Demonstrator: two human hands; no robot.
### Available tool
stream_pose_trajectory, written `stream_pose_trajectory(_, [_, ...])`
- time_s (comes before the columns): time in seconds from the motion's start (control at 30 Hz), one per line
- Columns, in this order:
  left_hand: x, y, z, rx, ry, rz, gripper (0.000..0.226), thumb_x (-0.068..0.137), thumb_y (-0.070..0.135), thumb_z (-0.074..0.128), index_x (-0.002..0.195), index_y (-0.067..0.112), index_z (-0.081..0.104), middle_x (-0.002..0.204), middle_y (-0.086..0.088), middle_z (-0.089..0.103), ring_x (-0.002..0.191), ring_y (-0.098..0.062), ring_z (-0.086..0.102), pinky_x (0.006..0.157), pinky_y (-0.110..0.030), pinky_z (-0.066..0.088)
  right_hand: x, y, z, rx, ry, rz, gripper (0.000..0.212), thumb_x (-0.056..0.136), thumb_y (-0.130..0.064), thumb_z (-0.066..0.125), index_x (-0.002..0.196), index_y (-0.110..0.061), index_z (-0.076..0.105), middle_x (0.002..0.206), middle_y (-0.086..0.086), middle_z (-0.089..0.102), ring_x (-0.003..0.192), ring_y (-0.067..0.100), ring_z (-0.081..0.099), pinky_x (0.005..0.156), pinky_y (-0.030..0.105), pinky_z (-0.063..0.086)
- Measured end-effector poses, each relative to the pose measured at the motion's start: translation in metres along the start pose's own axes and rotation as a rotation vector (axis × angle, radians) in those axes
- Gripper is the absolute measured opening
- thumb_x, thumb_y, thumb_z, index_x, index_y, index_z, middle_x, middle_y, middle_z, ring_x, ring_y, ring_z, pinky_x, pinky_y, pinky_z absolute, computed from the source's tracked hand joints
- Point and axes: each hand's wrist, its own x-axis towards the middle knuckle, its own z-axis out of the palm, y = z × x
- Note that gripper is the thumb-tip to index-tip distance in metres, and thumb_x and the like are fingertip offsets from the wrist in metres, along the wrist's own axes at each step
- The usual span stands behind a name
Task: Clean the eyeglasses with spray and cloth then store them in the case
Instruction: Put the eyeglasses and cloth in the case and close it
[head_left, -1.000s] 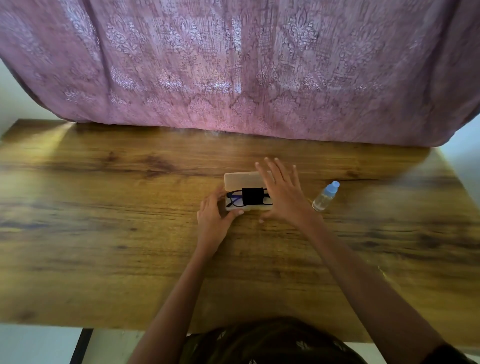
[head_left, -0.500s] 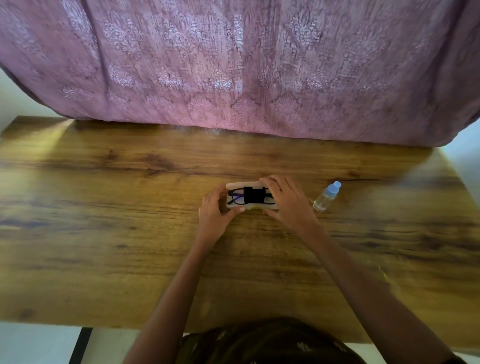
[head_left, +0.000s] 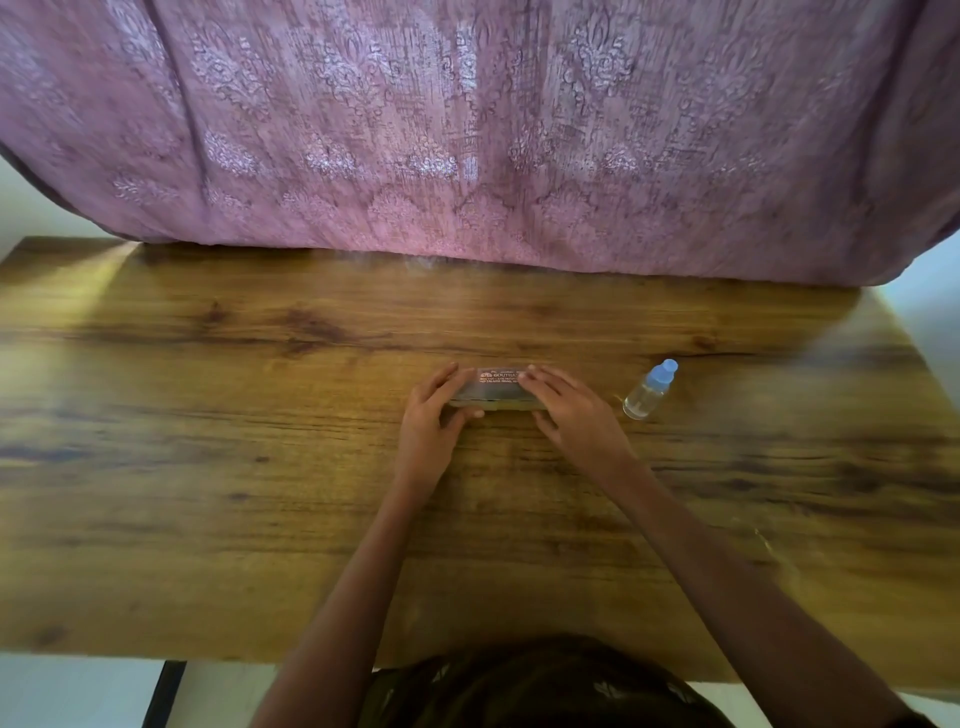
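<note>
Head view, left to right. My left hand (head_left: 434, 415) rests on the left end of the case (head_left: 496, 388), fingers laid over the lid and thumb curled against the near edge, so it clasps that end. The case lies flat on the wooden table (head_left: 208, 467) between my two hands, lid down and closed; its long axis runs left to right, parallel to the table's near edge, and the printed lid faces up with the lettering reading from my left hand toward my right. The eyeglasses cannot be seen. My right hand (head_left: 574, 415) covers the right end of the case, fingers spread flat on the lid and pressing down. Beyond my right hand, well apart from the case, a small clear spray bottle (head_left: 649, 391) with a blue cap stands tilted, cap pointing away from me and rightward. A pink patterned cloth (head_left: 467, 130) hangs behind the table's far edge.
</note>
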Motion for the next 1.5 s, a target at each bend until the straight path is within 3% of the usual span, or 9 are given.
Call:
stream_pose_trajectory(0.4, [-0.001, -0.001, 0.002, 0.002, 0.066, 0.084, 0.047, 0.079, 0.007, 0.074, 0.124, 0.015, 0.063, 0.135, -0.01, 0.053, 0.125, -0.026, 0.049, 0.102, -0.045, 0.045, -0.004, -0.001, 0.004, 0.043, 0.025, 0.01, 0.048, 0.085, -0.003, 0.069, 0.132, -0.004, 0.056, 0.136, 0.014, 0.057, 0.129, 0.028, 0.051, 0.111, 0.041, 0.037])
stream_pose_trajectory(0.6, [-0.001, -0.01, -0.005, 0.004, -0.092, 0.096, 0.051, 0.082, 0.017, 0.072, 0.129, 0.02, 0.052, 0.139, 0.008, 0.042, 0.126, 0.0, 0.033, 0.097, -0.004, 0.025, -0.001, -0.003, -0.001, 0.059, -0.055, 0.023, 0.046, 0.085, -0.002, 0.065, 0.13, -0.008, 0.055, 0.14, 0.01, 0.049, 0.132, 0.027, 0.042, 0.107, 0.045, 0.042])
stream_pose_trajectory(0.77, [0.0, -0.014, -0.008, -0.026, -0.126, 0.028, 0.058, 0.083, 0.013, 0.069, 0.134, 0.022, 0.044, 0.129, 0.014, 0.046, 0.114, 0.014, 0.039, 0.095, -0.008, 0.033, -0.007, 0.0, 0.002, 0.166, -0.091, 0.179, 0.059, 0.084, 0.006, 0.058, 0.136, -0.018, 0.043, 0.149, 0.013, 0.032, 0.127, 0.029, 0.046, 0.103, 0.039, 0.046])
stream_pose_trajectory(0.83, [0.004, -0.014, -0.006, -0.076, -0.145, -0.052, 0.064, 0.084, 0.011, 0.068, 0.14, 0.019, 0.039, 0.132, 0.006, 0.05, 0.119, 0.003, 0.046, 0.1, -0.018, 0.04, -0.003, 0.005, 0.002, 0.213, -0.071, 0.224, 0.06, 0.085, 0.004, 0.057, 0.138, -0.017, 0.039, 0.142, 0.011, 0.041, 0.117, 0.026, 0.055, 0.094, 0.028, 0.048])
stream_pose_trajectory(0.93, [0.02, -0.009, -0.005, -0.065, -0.121, -0.008, 0.066, 0.085, 0.008, 0.068, 0.143, 0.012, 0.038, 0.137, -0.007, 0.05, 0.123, -0.015, 0.049, 0.106, -0.032, 0.042, 0.013, 0.014, -0.002, 0.223, -0.061, 0.257, 0.061, 0.086, 0.001, 0.059, 0.141, -0.015, 0.039, 0.139, 0.008, 0.045, 0.118, 0.021, 0.054, 0.098, 0.032, 0.049])
stream_pose_trajectory(1.03, [0.046, -0.002, -0.005, -0.03, -0.113, 0.008, 0.064, 0.085, 0.01, 0.068, 0.143, 0.011, 0.039, 0.137, -0.008, 0.05, 0.118, -0.011, 0.046, 0.103, -0.023, 0.037, 0.034, 0.021, -0.007, 0.216, -0.037, 0.268, 0.061, 0.086, 0.003, 0.058, 0.141, -0.014, 0.04, 0.138, 0.006, 0.045, 0.119, 0.021, 0.052, 0.099, 0.033, 0.047])
stream_pose_trajectory(1.2, [0.082, -0.003, -0.001, 0.011, -0.108, 0.013, 0.064, 0.081, 0.005, 0.072, 0.139, 0.004, 0.044, 0.13, -0.018, 0.055, 0.116, -0.03, 0.053, 0.093, -0.012, 0.03, 0.061, 0.028, -0.011, 0.204, -0.056, 0.293, 0.058, 0.088, 0.004, 0.057, 0.142, -0.01, 0.04, 0.138, 0.007, 0.045, 0.119, 0.022, 0.052, 0.098, 0.031, 0.046])
stream_pose_trajectory(1.33, [0.089, -0.007, 0.004, -0.008, -0.134, -0.056, 0.064, 0.085, 0.01, 0.069, 0.143, 0.014, 0.042, 0.136, -0.01, 0.051, 0.12, -0.022, 0.05, 0.094, -0.012, 0.029, 0.069, 0.031, -0.009, 0.194, -0.114, 0.334, 0.06, 0.088, 0.002, 0.058, 0.143, -0.011, 0.038, 0.143, 0.008, 0.043, 0.125, 0.024, 0.048, 0.103, 0.036, 0.045])
stream_pose_trajectory(1.5, [0.084, -0.01, 0.007, -0.058, -0.114, -0.11, 0.064, 0.088, 0.017, 0.066, 0.145, 0.025, 0.039, 0.131, 0.002, 0.051, 0.107, -0.003, 0.043, 0.091, -0.017, 0.033, 0.069, 0.03, -0.011, 0.162, -0.106, 0.329, 0.058, 0.089, 0.001, 0.057, 0.142, -0.011, 0.039, 0.143, 0.009, 0.045, 0.124, 0.024, 0.05, 0.102, 0.036, 0.046])
